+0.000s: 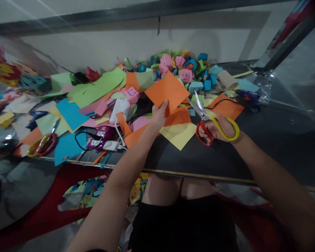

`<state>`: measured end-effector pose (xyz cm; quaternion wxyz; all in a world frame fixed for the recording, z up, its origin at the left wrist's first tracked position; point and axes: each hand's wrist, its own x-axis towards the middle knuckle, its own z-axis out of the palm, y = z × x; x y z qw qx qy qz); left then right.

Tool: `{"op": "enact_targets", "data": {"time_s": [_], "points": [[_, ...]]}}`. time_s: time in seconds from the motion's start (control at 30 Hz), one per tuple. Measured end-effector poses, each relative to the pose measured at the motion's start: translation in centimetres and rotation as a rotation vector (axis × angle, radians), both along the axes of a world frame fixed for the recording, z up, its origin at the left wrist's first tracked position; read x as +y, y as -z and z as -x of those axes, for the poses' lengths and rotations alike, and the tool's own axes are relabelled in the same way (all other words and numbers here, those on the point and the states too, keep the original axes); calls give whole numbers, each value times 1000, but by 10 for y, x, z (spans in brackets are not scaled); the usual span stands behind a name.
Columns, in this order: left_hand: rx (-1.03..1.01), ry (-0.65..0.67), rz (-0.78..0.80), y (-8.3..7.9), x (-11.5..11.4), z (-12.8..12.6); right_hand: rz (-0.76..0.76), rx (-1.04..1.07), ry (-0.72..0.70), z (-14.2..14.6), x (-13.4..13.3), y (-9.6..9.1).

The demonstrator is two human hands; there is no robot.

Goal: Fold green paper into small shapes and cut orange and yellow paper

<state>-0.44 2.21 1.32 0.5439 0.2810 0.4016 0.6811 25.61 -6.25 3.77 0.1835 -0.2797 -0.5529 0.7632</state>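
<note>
Between the thumb and fingers of my left hand (159,115) is a square-looking sheet of orange paper (168,90), raised above the table with a corner pointing up. My right hand (216,129) grips a pair of scissors (203,113) with one yellow and one red handle loop. The scissor blades stand apart, pointing up and left, a short way right of the sheet and not touching it. Beneath my hands lie a yellow sheet (180,134) and a further orange strip (177,117).
Small folded paper blocks (186,75) are heaped against the wall. A cardboard tube (227,79) and a dark blue glue gun (248,96) lie at right. Leftward are a white power strip (120,110), a purple device (102,137), and other scissors (44,141). A red chair (49,199) stands below.
</note>
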Motion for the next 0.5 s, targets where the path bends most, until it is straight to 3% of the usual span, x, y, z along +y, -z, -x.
{"op": "enact_targets", "data": {"time_s": [0.5], "points": [[39,37,-19,5,1,1,-28,-22,9,4,-5,-11]]}}
